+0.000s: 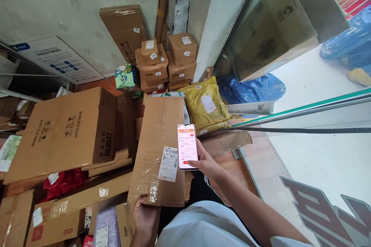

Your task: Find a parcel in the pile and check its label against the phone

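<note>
A long, taped cardboard box [158,127] is tilted in front of me, a white shipping label [168,164] on its upper face. My left hand [145,214] grips the box at its near end, thumb on top and the other fingers hidden beneath. In my right hand [207,160] is a smartphone [187,146], held over the box's right edge beside the label. Its lit screen shows a list with a red button at the bottom, and my thumb lies over that button.
Left of me lies a large carton [66,131] among more parcels. Stacked boxes [152,69] stand against the back wall, near a yellow plastic parcel [205,102]. A glass door [304,112] is at the right, with flattened cardboard [228,142] at its foot.
</note>
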The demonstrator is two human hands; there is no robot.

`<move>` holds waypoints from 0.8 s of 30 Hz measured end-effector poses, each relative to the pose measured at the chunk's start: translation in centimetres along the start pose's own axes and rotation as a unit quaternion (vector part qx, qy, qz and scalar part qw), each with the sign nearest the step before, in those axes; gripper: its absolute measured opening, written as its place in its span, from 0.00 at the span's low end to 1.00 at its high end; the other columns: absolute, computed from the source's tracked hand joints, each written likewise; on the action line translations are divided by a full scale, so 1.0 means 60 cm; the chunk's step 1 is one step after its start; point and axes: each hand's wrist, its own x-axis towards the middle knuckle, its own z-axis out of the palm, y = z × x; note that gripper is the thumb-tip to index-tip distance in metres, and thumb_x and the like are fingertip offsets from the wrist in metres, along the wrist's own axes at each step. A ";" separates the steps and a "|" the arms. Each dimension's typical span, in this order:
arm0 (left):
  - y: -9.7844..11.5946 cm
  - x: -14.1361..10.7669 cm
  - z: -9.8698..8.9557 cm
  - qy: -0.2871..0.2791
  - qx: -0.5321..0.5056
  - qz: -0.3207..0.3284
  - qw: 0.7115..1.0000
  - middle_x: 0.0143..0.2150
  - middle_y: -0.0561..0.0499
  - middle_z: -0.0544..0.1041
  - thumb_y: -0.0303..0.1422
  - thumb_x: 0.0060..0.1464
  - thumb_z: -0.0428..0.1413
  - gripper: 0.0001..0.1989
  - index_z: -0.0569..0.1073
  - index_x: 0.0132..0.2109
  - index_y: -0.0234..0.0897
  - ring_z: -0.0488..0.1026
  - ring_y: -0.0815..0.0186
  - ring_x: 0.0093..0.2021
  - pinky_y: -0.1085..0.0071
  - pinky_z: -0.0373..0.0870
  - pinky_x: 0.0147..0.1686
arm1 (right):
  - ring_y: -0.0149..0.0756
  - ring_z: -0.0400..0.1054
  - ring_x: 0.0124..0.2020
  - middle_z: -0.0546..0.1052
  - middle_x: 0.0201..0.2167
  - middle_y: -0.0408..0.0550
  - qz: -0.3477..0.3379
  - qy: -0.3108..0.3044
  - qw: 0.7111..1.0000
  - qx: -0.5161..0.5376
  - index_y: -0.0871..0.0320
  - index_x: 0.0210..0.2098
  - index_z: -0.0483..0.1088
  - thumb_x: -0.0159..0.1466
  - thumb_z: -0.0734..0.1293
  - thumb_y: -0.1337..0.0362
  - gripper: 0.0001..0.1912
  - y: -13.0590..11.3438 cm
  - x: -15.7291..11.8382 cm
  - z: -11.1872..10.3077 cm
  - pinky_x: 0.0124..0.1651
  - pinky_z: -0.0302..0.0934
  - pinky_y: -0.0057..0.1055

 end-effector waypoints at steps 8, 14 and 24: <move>0.003 0.004 0.000 0.028 -0.025 -0.021 0.999 0.23 0.52 0.76 0.21 0.38 0.48 0.10 0.73 0.23 0.37 0.73 0.64 0.26 0.67 0.72 0.29 | 0.45 0.61 0.57 0.69 0.56 0.45 -0.006 0.003 1.000 0.001 0.46 0.54 0.56 0.45 0.75 0.70 0.41 -0.011 0.004 0.009 0.60 0.54 0.50; 0.004 0.007 -0.004 0.008 -0.027 -0.003 1.000 0.25 0.54 0.77 0.20 0.40 0.49 0.18 0.76 0.37 0.41 0.74 0.64 0.27 0.66 0.72 0.31 | 0.44 0.62 0.57 0.70 0.54 0.44 -0.015 0.001 1.000 0.000 0.46 0.54 0.57 0.45 0.74 0.70 0.40 -0.015 0.005 0.013 0.60 0.54 0.50; 0.011 -0.006 0.010 0.024 -0.001 0.064 0.998 0.30 0.56 0.79 0.25 0.52 0.51 0.14 0.73 0.45 0.42 0.75 0.67 0.29 0.71 0.71 0.33 | 0.45 0.62 0.57 0.69 0.55 0.45 -0.035 -0.022 0.999 0.000 0.45 0.56 0.55 0.46 0.75 0.69 0.43 -0.027 0.001 0.024 0.60 0.54 0.49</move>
